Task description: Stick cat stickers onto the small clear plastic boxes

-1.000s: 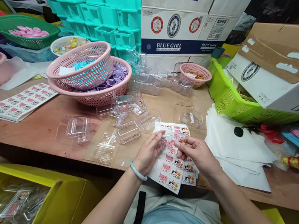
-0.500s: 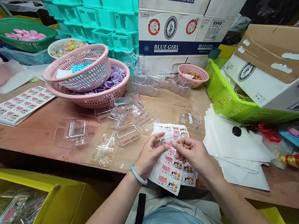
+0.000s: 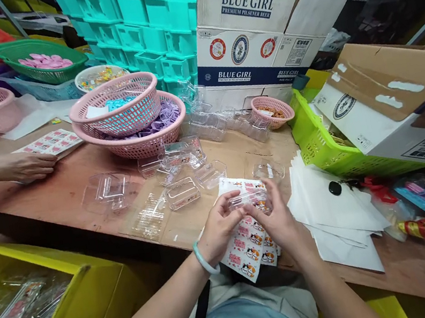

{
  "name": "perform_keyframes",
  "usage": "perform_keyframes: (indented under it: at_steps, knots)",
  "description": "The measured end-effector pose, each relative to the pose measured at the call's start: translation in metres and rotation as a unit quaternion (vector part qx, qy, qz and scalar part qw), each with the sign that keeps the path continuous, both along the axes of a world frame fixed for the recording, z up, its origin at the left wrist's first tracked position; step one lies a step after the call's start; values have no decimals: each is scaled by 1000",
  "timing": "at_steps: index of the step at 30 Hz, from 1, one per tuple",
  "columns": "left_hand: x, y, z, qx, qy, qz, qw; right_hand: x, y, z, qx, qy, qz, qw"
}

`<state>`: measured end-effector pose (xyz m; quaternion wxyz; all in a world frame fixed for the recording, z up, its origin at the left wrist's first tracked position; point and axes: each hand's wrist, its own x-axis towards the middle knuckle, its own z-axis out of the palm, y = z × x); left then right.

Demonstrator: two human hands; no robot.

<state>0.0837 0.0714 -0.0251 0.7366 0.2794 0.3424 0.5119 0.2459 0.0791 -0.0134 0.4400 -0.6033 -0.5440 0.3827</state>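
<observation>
Between my two hands is a clear plastic box (image 3: 248,199), gripped at both ends over the sticker sheets. My left hand (image 3: 223,222) has its fingers curled round the left end, and a pale green bangle circles that wrist. My right hand (image 3: 273,216) wraps the other end, with the thumbs meeting on the near side. Beneath them lie sticker sheets (image 3: 248,253) printed with orange-and-black cats and pink lettering. Just beyond, clear boxes (image 3: 182,192) sit on the brown cardboard, and one clear tray (image 3: 268,170) stands near my right fingertips.
Pink baskets (image 3: 133,148) with purple and blue pieces stand behind. At left another person's hand (image 3: 30,166) rests by a sticker stack (image 3: 57,141). White paper sheets (image 3: 328,215) and a lime basket (image 3: 312,147) lie right. A yellow bin (image 3: 105,274) of clear boxes is lower left.
My right fingers have moved from a pinch at the sticker sheet to wrap the clear box's right end. The other person's hand has come in over the sticker stack at left.
</observation>
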Motion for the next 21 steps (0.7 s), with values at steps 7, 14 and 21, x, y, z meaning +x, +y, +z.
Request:
perform_keyframes:
  at_steps: [7,14,21]
  knots:
    - [-59,-26,10,1,18,1,1000,-19,10,4,-57,85,205,973]
    - [-154,-14,3,-31,190,141,971,-48,78,-16,235,-311,175,904]
    - [-173,21,-10,-65,162,118,978,-59,100,-29,144,-175,190,955]
